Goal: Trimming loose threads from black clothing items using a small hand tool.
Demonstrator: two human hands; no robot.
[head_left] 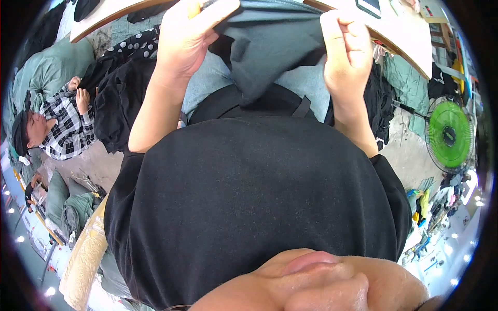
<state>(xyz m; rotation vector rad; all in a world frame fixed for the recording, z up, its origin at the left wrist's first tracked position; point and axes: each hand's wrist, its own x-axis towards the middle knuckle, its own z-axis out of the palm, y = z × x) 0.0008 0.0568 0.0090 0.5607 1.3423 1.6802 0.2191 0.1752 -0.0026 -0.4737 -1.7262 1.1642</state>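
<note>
The dark grey, soft cloth garment (270, 46) hangs at the top centre of the frame, stretched between your two hands and drooping in a fold down toward your lap. Your left hand (184, 39) sits at the upper left of the garment — its fingers are curled shut over the cloth's top edge, gripping it, with the thumb stretched along the hem toward the middle. Your right hand (345, 49) is at the upper right of the garment, also clenched on the cloth, knuckles facing the camera and the fabric bunched under the fingertips. Both forearms rise from the middle of the frame, on either side of your black short-sleeved shirt (254, 207), which fills the centre. Behind the hanging cloth you can see light blue denim (207, 78) on your legs, and a black strap with a buckle (301, 108) just below the garment's lowest fold. Above your hands, along the top edge, runs the pale wooden table (399, 36) with its curved brown rim. At the left of the frame a person in a black-and-white checked shirt (65, 129) lies near a heap of black clothes (119, 103), well apart from your hands. At the right stands a round green fan (448, 133) on the floor.
</note>
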